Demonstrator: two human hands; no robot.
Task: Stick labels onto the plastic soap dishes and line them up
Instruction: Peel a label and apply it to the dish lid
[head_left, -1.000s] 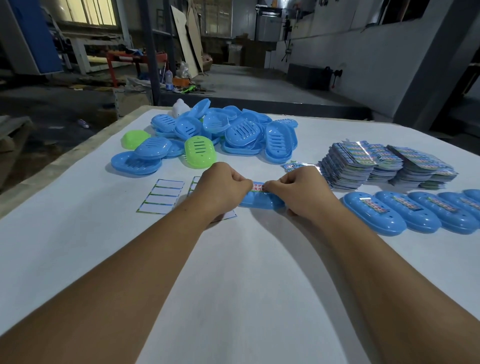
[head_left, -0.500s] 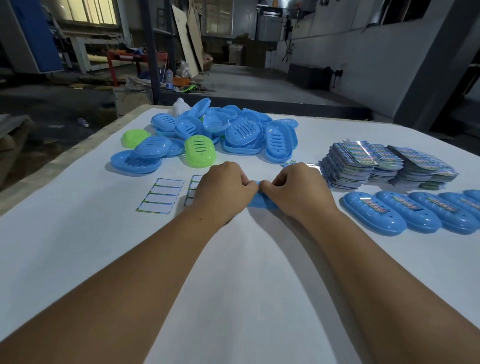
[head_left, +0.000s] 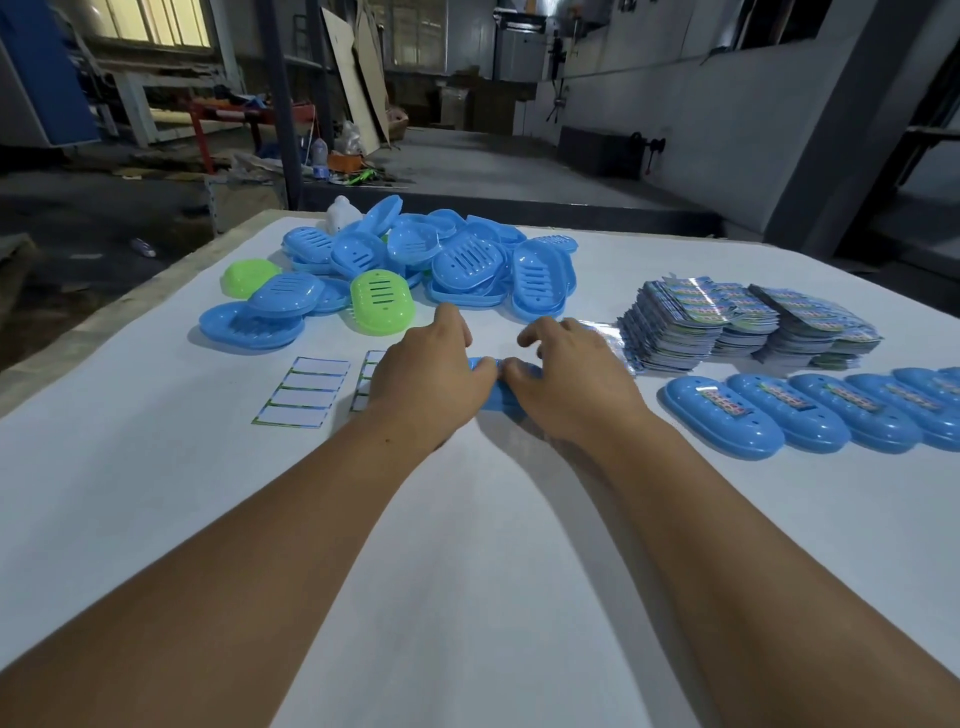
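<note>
Both hands rest on one blue oval plastic soap dish (head_left: 491, 387) lying at the centre of the white table (head_left: 467, 571). The left hand (head_left: 426, 374) covers the dish's left end, thumb pressed on its top; its fingers are extended and relaxed. The right hand (head_left: 569, 384) covers the right end, thumb meeting the left thumb, fingers loosely spread and lifted. Whether a label sits on this dish cannot be told; the hands hide it.

To the right, a row of labelled blue soap dishes (head_left: 810, 410) lies side by side, touching. Beyond that row stand stacks of printed label sheets (head_left: 743, 322). At the far left centre is a loose heap of blue slotted soap dishes (head_left: 467, 265), with two green soap dishes (head_left: 382, 301) among them. Near the left hand lie spent white backing sheets (head_left: 306, 392).
</note>
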